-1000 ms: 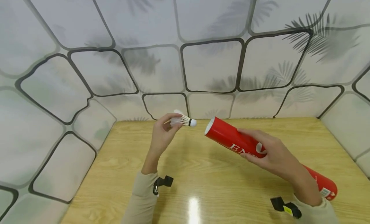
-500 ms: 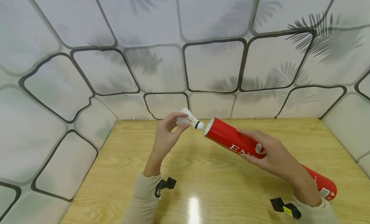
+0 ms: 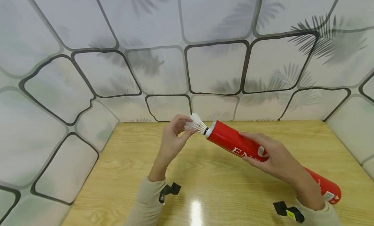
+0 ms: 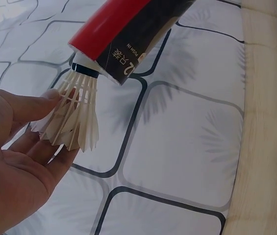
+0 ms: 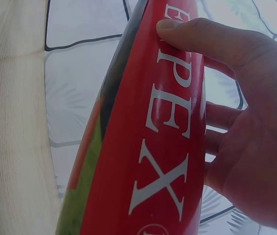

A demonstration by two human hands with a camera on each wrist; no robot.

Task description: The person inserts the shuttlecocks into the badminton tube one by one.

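My left hand pinches a white feather shuttlecock by its skirt, between thumb and fingers. The shuttlecock's cork end points right and is at the mouth of a red shuttlecock tube, its tip partly inside the opening. In the left wrist view the black band of the shuttlecock shows just outside the rim. My right hand grips the tube around its middle, tilted with the open end up and to the left. White lettering runs along the tube in the right wrist view.
The tube's lower end shows beyond the right forearm, above a light wooden table. A wall with a dark-lined stone pattern and leaf prints stands behind and at both sides. Black wrist devices are strapped at both cuffs.
My left hand has moved right with the shuttlecock, bringing its cork end from a gap away to the mouth of the tube. My right hand and the tube have barely moved.
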